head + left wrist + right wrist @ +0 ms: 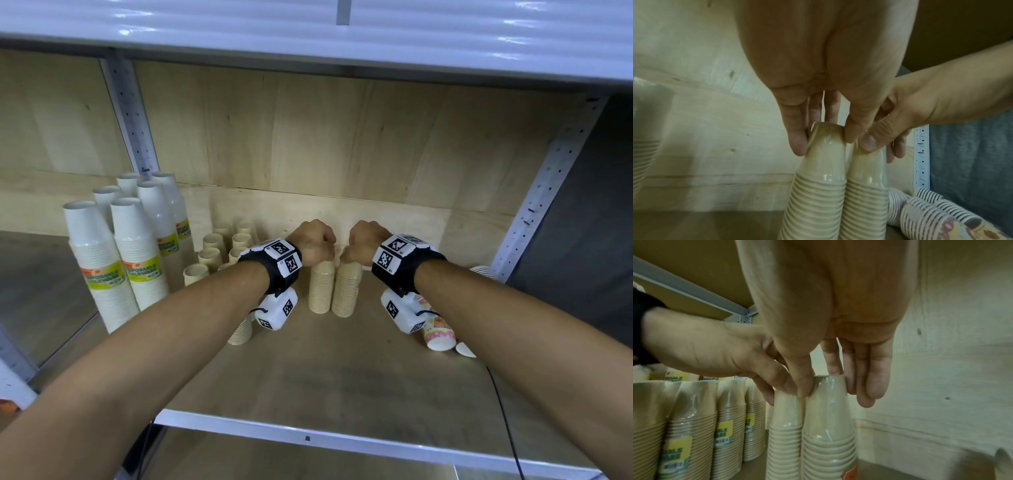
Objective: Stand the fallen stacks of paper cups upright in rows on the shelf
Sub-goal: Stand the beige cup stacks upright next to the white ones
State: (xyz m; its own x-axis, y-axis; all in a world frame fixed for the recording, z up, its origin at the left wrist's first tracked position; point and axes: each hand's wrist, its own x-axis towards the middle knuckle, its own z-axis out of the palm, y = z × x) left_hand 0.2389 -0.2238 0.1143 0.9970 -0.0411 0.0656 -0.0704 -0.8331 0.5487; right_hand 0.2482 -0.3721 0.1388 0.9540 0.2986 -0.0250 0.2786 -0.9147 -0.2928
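Observation:
Two beige paper-cup stacks in clear wrap stand upright side by side mid-shelf, bottoms up: the left stack [321,289] [818,186] [786,426] and the right stack [347,293] [867,186] [828,426]. My left hand [313,243] [825,142] pinches the top of the left stack, thumb on one side and fingers on the other. The top of the right stack is gripped the same way by my right hand [364,243] [830,394]. The two hands touch at the thumbs. Both stacks rest on the shelf board [325,370].
Tall white wrapped cup stacks [116,260] stand at the left, with rows of small beige stacks [219,246] behind my left forearm. Patterned pink cups [436,334] and striped white stacks [931,209] lie fallen at the right, near the metal post [544,192]. An upper shelf [308,44] hangs overhead.

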